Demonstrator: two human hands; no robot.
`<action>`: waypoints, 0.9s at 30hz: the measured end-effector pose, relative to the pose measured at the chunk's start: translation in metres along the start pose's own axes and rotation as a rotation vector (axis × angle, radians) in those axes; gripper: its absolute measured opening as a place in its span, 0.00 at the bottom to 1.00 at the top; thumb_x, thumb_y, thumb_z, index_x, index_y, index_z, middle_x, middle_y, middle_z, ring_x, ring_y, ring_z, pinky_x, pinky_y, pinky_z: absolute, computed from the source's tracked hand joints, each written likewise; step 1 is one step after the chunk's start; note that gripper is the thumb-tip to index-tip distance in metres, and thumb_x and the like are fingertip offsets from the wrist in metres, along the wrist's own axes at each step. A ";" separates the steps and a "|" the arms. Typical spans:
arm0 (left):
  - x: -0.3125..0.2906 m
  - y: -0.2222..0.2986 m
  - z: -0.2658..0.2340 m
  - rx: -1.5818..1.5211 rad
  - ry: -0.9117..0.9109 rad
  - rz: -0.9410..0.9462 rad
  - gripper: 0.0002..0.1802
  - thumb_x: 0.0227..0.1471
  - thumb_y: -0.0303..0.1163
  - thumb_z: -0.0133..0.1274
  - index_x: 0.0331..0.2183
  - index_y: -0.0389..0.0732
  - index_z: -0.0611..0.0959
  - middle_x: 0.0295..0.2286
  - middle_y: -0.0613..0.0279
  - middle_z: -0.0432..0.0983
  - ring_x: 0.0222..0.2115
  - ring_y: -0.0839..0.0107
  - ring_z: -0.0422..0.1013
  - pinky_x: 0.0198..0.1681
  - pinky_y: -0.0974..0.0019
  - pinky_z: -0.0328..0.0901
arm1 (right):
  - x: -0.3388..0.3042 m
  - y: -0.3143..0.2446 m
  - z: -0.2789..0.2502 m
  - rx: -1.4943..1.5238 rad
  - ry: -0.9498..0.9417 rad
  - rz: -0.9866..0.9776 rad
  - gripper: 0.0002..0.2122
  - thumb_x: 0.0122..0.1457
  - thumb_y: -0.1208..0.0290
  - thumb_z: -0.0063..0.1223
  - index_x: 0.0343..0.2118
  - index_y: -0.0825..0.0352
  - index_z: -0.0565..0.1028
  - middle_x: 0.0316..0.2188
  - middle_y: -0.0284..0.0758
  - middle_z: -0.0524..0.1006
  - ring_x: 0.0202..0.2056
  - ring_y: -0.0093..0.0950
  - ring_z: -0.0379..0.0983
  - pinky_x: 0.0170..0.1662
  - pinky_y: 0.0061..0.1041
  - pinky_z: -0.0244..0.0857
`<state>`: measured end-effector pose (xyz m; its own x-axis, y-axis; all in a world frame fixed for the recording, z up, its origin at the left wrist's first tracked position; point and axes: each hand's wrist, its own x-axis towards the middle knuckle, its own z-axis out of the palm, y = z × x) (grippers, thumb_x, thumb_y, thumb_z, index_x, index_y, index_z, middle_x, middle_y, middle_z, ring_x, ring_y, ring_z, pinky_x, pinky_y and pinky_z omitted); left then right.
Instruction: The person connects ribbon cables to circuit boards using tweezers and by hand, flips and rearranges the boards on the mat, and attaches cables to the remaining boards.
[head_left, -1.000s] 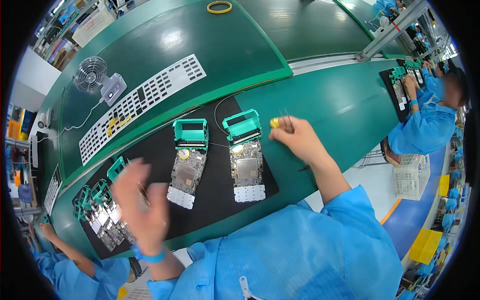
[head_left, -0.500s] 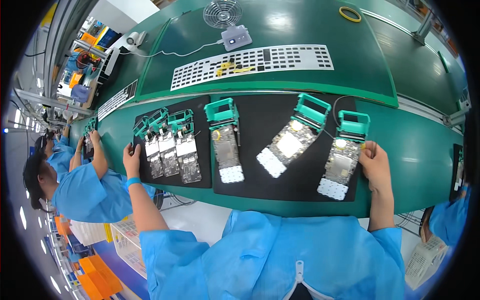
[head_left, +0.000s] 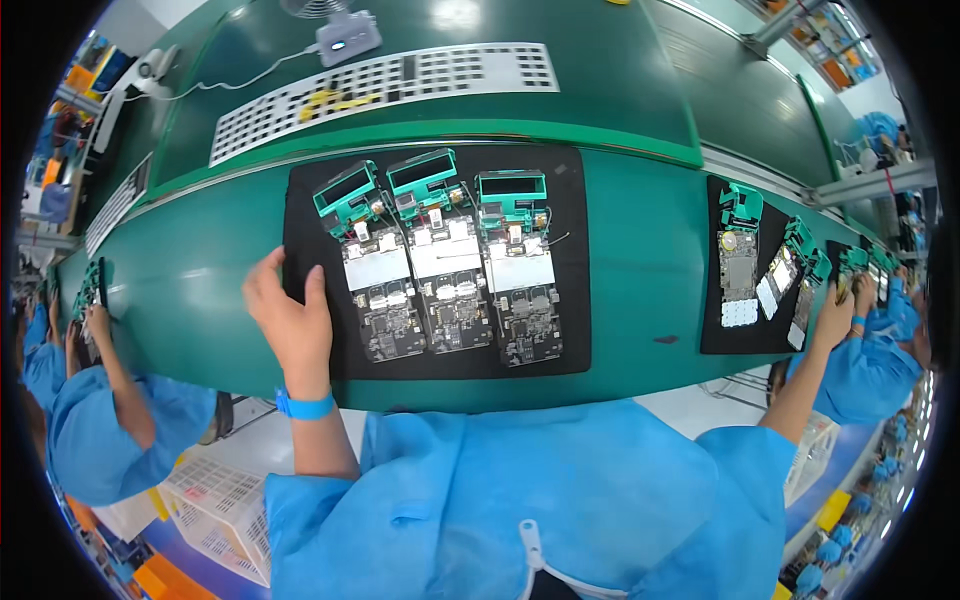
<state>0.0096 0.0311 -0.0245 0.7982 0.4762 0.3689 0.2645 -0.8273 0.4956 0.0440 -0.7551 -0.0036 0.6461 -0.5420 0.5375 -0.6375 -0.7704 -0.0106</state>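
Note:
A black mat (head_left: 575,250) lies on the green bench in front of me. On it three circuit boards sit side by side in green fixtures: the left board (head_left: 375,290), the middle board (head_left: 447,280) and the right board (head_left: 520,285). My left hand (head_left: 290,315) lies flat on the mat's left edge, fingers apart, holding nothing. My right arm stretches far to the right. There my right hand (head_left: 835,310) touches the near edge of a second black mat (head_left: 715,335) carrying more boards (head_left: 738,270). Its grip is too small to make out.
A white perforated tray (head_left: 400,85) and a small fan unit (head_left: 345,35) lie on the raised green shelf behind. A co-worker in blue (head_left: 110,430) works at the left, another (head_left: 885,350) at the right. White baskets (head_left: 215,500) stand below the bench.
The view has swung, so the three-board mat is now central. My left hand has left the boards and lies on the mat's left edge. My right arm reaches farther right.

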 end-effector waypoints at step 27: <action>-0.010 0.112 0.055 -0.656 -0.697 0.221 0.07 0.51 0.24 0.55 0.34 0.32 0.83 0.29 0.49 0.77 0.27 0.55 0.74 0.31 0.60 0.68 | -0.231 -0.397 -0.129 1.081 -0.474 -1.161 0.09 0.52 0.71 0.63 0.26 0.65 0.72 0.20 0.35 0.71 0.22 0.34 0.70 0.23 0.30 0.63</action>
<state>0.0607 -0.0824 -0.0158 0.9900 -0.1259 0.0636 -0.1138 -0.4468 0.8873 0.0938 -0.2803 -0.0147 0.7298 0.5606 0.3913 0.6825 -0.5634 -0.4657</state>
